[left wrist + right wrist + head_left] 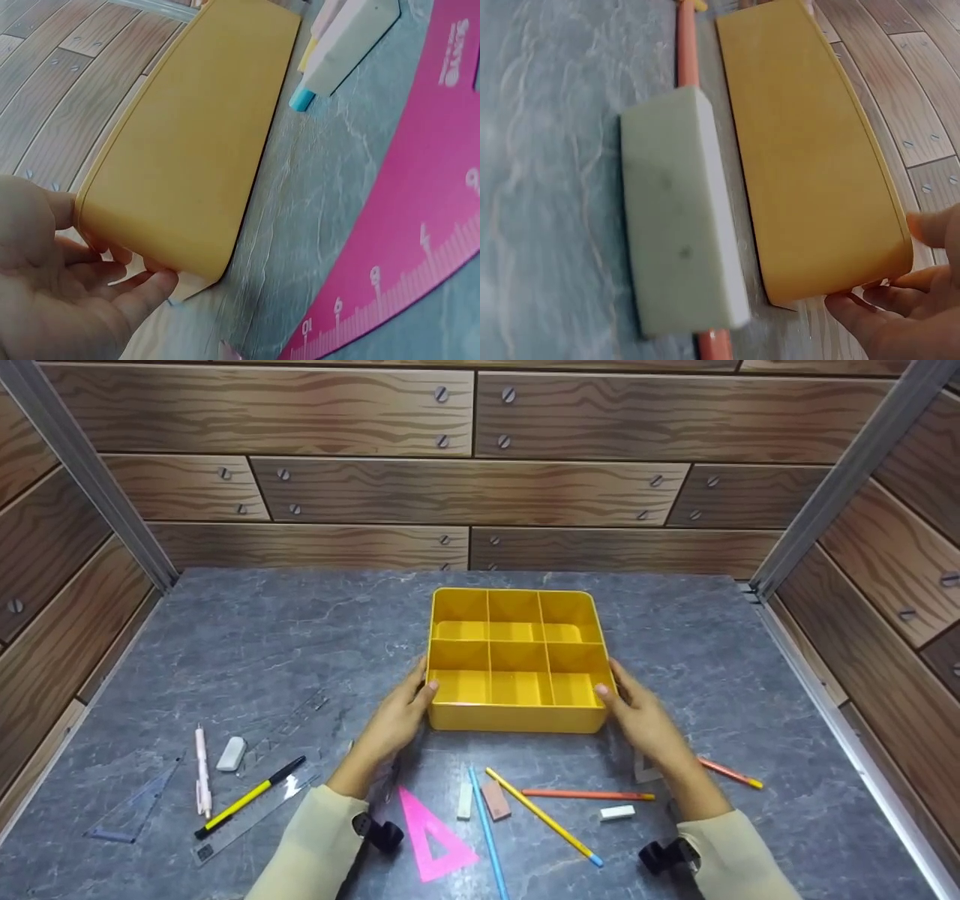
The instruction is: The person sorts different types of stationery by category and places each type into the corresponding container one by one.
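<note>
A yellow box with several compartments, all bare inside, sits toward the back of the grey table. My left hand grips its left side, thumb over the rim and fingers against the outer wall. On the opposite side my right hand holds it the same way. In the left wrist view the fingertips reach round the box's corner. The right wrist view shows the thumb at the rim, with a white eraser large in the foreground.
In front of the box lie a pink set square, a blue pencil, a yellow pencil, an orange pencil and a reddish eraser. Leftward are a yellow-black pen, a clear ruler and a pink pen.
</note>
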Motion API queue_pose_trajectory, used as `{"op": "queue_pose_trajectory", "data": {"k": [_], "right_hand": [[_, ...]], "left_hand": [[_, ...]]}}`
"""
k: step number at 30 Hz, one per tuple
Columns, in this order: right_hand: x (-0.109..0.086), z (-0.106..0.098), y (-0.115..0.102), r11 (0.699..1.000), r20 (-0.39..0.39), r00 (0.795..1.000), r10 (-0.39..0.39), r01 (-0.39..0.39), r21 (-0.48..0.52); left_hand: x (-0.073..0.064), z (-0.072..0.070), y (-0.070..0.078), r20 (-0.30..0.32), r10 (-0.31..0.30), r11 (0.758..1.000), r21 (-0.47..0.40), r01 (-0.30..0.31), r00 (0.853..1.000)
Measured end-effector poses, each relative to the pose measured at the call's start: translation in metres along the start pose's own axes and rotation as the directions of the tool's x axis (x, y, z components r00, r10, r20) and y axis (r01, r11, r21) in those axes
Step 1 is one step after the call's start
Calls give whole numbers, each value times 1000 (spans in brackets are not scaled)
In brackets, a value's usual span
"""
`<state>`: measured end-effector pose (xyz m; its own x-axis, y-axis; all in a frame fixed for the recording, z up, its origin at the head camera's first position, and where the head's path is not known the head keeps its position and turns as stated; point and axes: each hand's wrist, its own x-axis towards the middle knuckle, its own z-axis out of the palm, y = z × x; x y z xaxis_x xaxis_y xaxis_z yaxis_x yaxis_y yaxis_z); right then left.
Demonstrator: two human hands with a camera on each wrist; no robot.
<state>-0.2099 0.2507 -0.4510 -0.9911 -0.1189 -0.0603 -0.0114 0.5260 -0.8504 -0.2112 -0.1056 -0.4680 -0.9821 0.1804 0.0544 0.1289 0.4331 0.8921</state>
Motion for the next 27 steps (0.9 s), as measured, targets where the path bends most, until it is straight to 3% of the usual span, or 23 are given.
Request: {"op": "queue_pose_trajectory", "data": {"k": [9,14,19,27], "right_hand": [[-3,7,5,988,-18,999,-27,30,151],[-6,12,4,971,13,1000,-13,10,238],[-9,14,3,960,48,999,-12,-2,281],[-13,12,-2,966,97,995,-15,-11,260]], "left_hand": [[-6,-7,-6,-12,-13,998,-59,13,1000],[-12,-10,-9,-13,4,998,-67,-5,1000],[-18,-11,-10,-12,-7,996,-87,5,1000],[-23,-16,-9,-27,-54,995,-82,51,998]]}}
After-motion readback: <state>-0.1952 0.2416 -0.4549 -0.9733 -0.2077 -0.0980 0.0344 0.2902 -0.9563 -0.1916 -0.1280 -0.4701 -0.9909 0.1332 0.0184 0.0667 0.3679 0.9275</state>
